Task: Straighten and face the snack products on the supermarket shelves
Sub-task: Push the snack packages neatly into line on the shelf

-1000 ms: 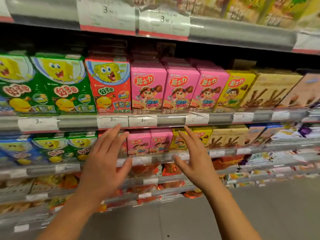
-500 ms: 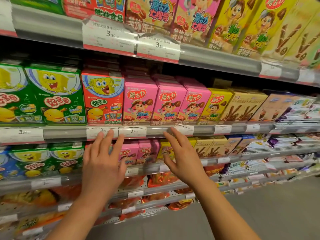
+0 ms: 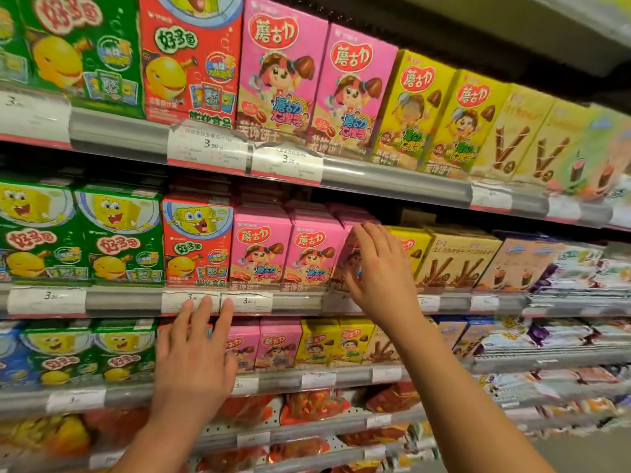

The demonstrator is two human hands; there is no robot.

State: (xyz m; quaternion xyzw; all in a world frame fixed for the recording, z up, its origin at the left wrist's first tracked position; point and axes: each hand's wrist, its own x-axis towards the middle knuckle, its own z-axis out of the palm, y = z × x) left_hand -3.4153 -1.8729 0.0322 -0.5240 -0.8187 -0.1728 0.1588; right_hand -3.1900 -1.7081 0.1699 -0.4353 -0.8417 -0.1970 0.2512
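Supermarket shelves fill the view, stacked rows of snack boxes behind grey front rails hung with price tags. On the middle shelf [image 3: 307, 302], green and red cartoon boxes stand at the left end, then pink boxes, then yellow and tan ones running toward the right end.

The right hand [image 3: 379, 268] reaches to the third pink box [image 3: 348, 247], which sits turned at an angle beside two pink boxes [image 3: 286, 250] that face squarely forward. Its fingers lie nearly straight over the box's front, and the thumb seems to touch the left side; whether it truly pinches the box I cannot tell. The left hand [image 3: 194, 356] is spread flat with fingers relaxed, fingertips at the middle shelf's front rail by the price tags [image 3: 218, 300], holding nothing.

To do this step well, I judge the box should be turned until its face lines up flush with its pink neighbours, then drawn to the shelf's front edge without tipping the yellow box [image 3: 408, 247] just beside it.

Most of the angled box is hidden behind the hand. Boxes further back are lost in shadow, the top shelf's boxes are cut off by the frame, and the far right end is blurred.
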